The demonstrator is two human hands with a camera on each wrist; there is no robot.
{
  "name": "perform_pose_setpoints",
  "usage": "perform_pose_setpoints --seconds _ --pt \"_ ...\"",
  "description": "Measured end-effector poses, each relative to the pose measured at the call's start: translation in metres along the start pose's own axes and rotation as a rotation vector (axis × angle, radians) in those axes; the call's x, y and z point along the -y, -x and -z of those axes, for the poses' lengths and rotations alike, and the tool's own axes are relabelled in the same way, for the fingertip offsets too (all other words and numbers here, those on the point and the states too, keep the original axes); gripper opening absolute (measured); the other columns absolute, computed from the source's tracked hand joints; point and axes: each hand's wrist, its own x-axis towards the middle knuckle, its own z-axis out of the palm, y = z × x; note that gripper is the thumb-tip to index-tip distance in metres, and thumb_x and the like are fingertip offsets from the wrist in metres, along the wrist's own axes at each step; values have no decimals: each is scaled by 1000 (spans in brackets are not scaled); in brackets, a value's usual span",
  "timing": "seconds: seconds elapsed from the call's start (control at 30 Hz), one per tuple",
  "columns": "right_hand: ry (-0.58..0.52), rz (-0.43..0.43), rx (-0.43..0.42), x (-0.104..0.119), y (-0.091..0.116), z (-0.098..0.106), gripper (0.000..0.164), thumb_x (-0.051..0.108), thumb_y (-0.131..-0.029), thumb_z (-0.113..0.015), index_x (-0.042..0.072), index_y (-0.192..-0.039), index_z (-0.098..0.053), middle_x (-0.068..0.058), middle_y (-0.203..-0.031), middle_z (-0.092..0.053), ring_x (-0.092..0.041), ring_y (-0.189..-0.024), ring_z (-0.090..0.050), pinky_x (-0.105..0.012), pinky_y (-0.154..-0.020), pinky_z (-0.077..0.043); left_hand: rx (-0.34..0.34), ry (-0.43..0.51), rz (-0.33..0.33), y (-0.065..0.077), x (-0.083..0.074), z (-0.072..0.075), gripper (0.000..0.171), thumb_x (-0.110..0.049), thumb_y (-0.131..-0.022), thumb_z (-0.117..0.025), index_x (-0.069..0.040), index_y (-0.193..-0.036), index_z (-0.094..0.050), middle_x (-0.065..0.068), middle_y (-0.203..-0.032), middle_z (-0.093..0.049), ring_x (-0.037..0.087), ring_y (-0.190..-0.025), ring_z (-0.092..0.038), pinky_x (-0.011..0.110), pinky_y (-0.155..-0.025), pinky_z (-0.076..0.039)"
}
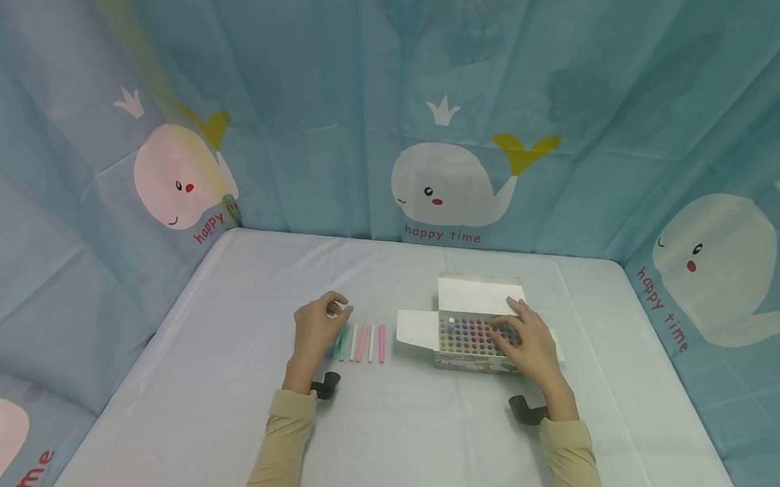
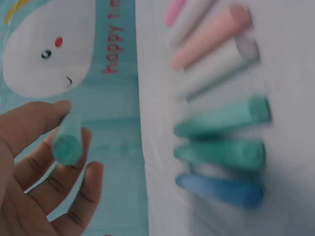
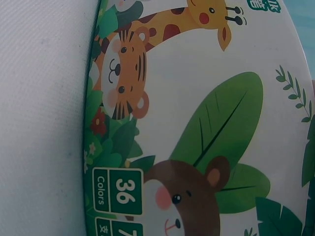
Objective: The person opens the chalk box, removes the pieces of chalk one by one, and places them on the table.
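Observation:
My left hand (image 1: 314, 331) pinches a light green chalk stick (image 2: 68, 147) between thumb and fingers, its round end facing the left wrist camera. Beside this hand, chalk sticks lie in a row: blue (image 2: 221, 191), green (image 2: 221, 154), light green (image 2: 224, 117), white (image 2: 219, 70), salmon (image 2: 211, 38) and pinks and whites beyond. My right hand (image 1: 535, 347) is over the right part of an open box (image 1: 466, 363), thumb and forefinger spread apart above the packed chalk ends. One pale blue-and-white stick (image 1: 451, 325) stands higher than the others there.
The box's white lid (image 1: 478, 296) stands raised at the back, and a side flap (image 1: 419, 328) sticks out left. The box front shows cartoon animals and "36 Colors" (image 3: 118, 191). A white cloth covers the table (image 1: 406, 435); a whale-print curtain (image 1: 304, 121) hangs behind.

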Motion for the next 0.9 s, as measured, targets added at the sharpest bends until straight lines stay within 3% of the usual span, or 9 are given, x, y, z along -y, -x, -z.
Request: perform_pose_setpoints --seconds 0.37,0.57,0.9 --pt "8 -1 1 -1 0 -1 22 38 -76 -64 23 -92 -61 -11 -135 -36 -33 -126 -27 -53 -97 -21 6 -123 92 0 26 8 19 -28 -77 -65 -12 -88 -64 1 -69 -63 20 -64 -56 49 -79 -34" --pt "9 2 -3 -1 -1 -1 22 38 -76 -64 23 -92 -61 -12 -135 -37 -33 -126 -27 -53 -97 -21 53 -163 172 -1 38 9 21 -28 -78 -64 -12 -90 -64 3 -74 -65 23 -69 -58 50 -80 -31" --pt "5 -4 8 0 0 0 23 37 -76 -64 22 -93 -61 -12 -135 -36 -33 -126 -27 -54 -97 -21 80 -178 218 1 45 7 22 -27 -77 -65 -9 -89 -64 6 -73 -65 24 -69 -57 52 -81 -29"
